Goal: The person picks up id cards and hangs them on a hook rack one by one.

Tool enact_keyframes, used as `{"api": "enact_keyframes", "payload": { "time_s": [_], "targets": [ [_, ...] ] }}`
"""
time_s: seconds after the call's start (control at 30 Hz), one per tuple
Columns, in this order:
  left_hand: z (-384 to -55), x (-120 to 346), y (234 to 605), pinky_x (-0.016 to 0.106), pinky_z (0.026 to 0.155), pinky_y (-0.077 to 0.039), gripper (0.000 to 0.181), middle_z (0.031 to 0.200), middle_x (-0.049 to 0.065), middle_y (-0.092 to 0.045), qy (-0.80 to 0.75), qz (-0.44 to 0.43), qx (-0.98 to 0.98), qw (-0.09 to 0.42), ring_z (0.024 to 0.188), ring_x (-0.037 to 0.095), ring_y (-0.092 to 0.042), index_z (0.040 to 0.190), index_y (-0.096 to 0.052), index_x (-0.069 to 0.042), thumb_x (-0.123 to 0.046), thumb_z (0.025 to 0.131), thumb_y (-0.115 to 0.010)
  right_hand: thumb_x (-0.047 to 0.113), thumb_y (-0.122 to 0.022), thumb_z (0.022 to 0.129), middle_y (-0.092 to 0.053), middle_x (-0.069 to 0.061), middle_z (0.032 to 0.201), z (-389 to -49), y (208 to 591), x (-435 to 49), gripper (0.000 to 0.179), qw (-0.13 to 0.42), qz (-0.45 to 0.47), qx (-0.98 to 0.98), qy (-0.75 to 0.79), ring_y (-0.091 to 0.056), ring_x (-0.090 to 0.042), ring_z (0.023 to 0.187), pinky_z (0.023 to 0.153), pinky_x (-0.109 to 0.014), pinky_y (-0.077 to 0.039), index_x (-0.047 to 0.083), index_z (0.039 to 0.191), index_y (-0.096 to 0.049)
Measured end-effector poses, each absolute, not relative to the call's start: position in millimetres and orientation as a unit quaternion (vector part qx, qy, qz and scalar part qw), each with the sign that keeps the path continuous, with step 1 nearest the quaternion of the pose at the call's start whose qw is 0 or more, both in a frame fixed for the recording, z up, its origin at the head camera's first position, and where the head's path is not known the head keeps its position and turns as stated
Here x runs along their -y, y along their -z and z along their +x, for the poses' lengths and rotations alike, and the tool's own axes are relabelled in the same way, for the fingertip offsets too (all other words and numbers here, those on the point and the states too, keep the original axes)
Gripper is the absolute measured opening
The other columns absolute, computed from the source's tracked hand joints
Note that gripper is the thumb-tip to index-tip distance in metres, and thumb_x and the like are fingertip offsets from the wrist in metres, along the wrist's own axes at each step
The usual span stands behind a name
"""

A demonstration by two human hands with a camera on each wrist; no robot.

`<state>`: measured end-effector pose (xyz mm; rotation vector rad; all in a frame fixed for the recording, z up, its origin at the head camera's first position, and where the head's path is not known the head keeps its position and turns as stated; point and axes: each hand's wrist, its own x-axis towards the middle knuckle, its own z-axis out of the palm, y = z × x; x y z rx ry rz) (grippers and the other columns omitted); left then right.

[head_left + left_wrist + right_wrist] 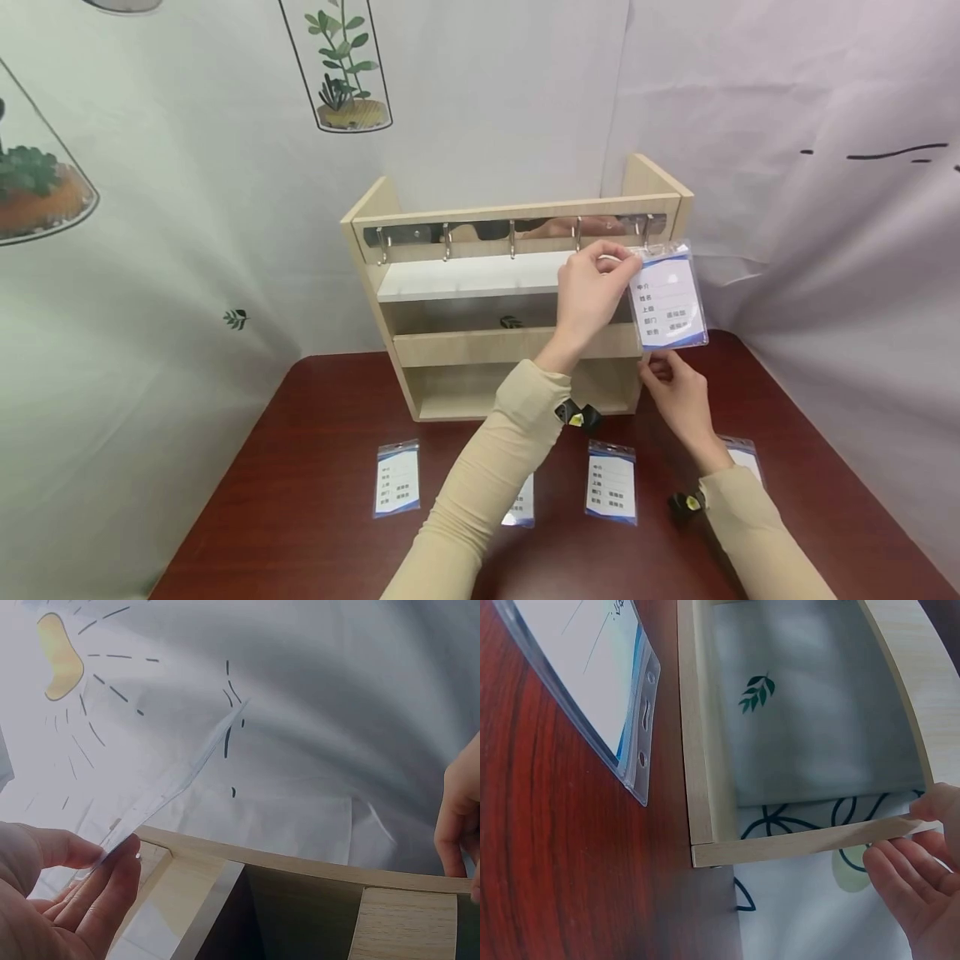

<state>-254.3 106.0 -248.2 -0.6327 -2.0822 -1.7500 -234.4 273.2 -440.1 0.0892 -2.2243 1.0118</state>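
Observation:
My left hand (592, 292) pinches the upper left corner of a clear ID badge holder (667, 300) with a white and blue card in it. The badge hangs upright at the right end of the wooden shelf (517, 346), its top edge overlapping the rightmost hook (647, 227). Whether its slot is on that hook cannot be made out. In the left wrist view the badge (180, 776) appears edge-on between thumb and fingers. Lower down, my right hand (678, 400) grips the shelf's right side panel (810, 840), thumb on one face and fingers on the other.
Several hooks (512, 239) line a metal strip across the shelf's top. More badge holders lie on the dark red table: one at left (397, 479), one partly behind my left sleeve (519, 504), one in the middle (611, 483), one behind my right wrist (744, 457). White printed cloth (225, 167) hangs behind.

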Motion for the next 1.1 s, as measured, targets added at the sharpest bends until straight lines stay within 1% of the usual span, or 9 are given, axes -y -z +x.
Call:
{"api": "enact_keyframes", "payload": {
  "time_s": [0.23, 0.4, 0.53, 0.7, 0.87, 0.97, 1.1],
  "targets": [
    [-252.5, -109.2, 247.6, 0.018, 0.054, -0.038, 0.009, 0.068, -0.003, -0.073, 0.608, -0.214, 0.741, 0.187, 0.055, 0.0, -0.056, 0.089, -0.072, -0.008, -0.017, 0.088, -0.073, 0.007, -0.069, 0.094, -0.071, -0.018, 0.092, -234.6, 440.9, -274.4, 0.015, 0.339, 0.031, 0.856, -0.389, -0.068, -0.029, 0.079, 0.069, 0.0, -0.038, -0.003, 0.103, -0.066],
    [-250.1, -109.9, 246.8, 0.018, 0.05, -0.037, 0.008, 0.069, -0.001, -0.073, 0.605, -0.21, 0.742, 0.196, 0.055, 0.0, -0.055, 0.088, -0.072, -0.008, -0.015, 0.088, -0.073, 0.01, -0.069, 0.095, -0.071, -0.019, 0.093, -233.7, 440.5, -273.5, 0.016, 0.333, 0.028, 0.859, -0.388, -0.069, -0.032, 0.081, 0.069, 0.001, -0.037, -0.003, 0.104, -0.066],
    [-249.3, -110.5, 247.4, 0.018, 0.05, -0.036, 0.007, 0.069, -0.002, -0.073, 0.601, -0.206, 0.745, 0.202, 0.055, -0.001, -0.055, 0.087, -0.072, -0.009, -0.015, 0.088, -0.073, 0.009, -0.069, 0.094, -0.071, -0.019, 0.094, -233.1, 441.0, -273.2, 0.017, 0.333, 0.031, 0.859, -0.388, -0.069, -0.032, 0.08, 0.069, 0.001, -0.037, -0.003, 0.105, -0.066],
    [-249.1, -111.1, 248.9, 0.017, 0.05, -0.038, 0.007, 0.07, -0.002, -0.074, 0.599, -0.208, 0.745, 0.207, 0.056, -0.002, -0.057, 0.087, -0.072, -0.009, -0.016, 0.089, -0.073, 0.008, -0.069, 0.094, -0.071, -0.018, 0.092, -233.2, 441.8, -273.2, 0.014, 0.336, 0.029, 0.859, -0.386, -0.069, -0.032, 0.08, 0.069, 0.0, -0.037, -0.002, 0.104, -0.066],
    [-249.3, -110.8, 251.2, 0.016, 0.055, -0.041, 0.008, 0.072, 0.001, -0.075, 0.599, -0.21, 0.741, 0.22, 0.061, -0.004, -0.059, 0.088, -0.072, -0.008, -0.016, 0.089, -0.074, 0.006, -0.069, 0.093, -0.072, -0.017, 0.09, -232.9, 440.6, -272.4, 0.011, 0.343, 0.032, 0.855, -0.388, -0.069, -0.03, 0.08, 0.069, -0.001, -0.039, -0.001, 0.101, -0.067],
    [-251.1, -111.1, 253.5, 0.015, 0.058, -0.042, 0.008, 0.073, 0.002, -0.075, 0.591, -0.211, 0.742, 0.238, 0.063, -0.002, -0.061, 0.089, -0.072, -0.007, -0.015, 0.089, -0.073, 0.008, -0.069, 0.093, -0.072, -0.014, 0.09, -232.9, 439.3, -272.5, 0.011, 0.34, 0.029, 0.857, -0.386, -0.067, -0.023, 0.079, 0.068, -0.003, -0.04, 0.0, 0.102, -0.067],
    [-252.7, -111.4, 258.3, 0.013, 0.06, -0.044, 0.008, 0.077, 0.004, -0.076, 0.577, -0.223, 0.743, 0.257, 0.065, -0.002, -0.064, 0.091, -0.072, -0.006, -0.014, 0.091, -0.071, 0.013, -0.067, 0.096, -0.072, -0.014, 0.093, -231.3, 439.3, -272.9, 0.015, 0.318, 0.017, 0.863, -0.393, -0.066, -0.022, 0.082, 0.068, -0.006, -0.042, 0.002, 0.106, -0.067]
  ]
}}
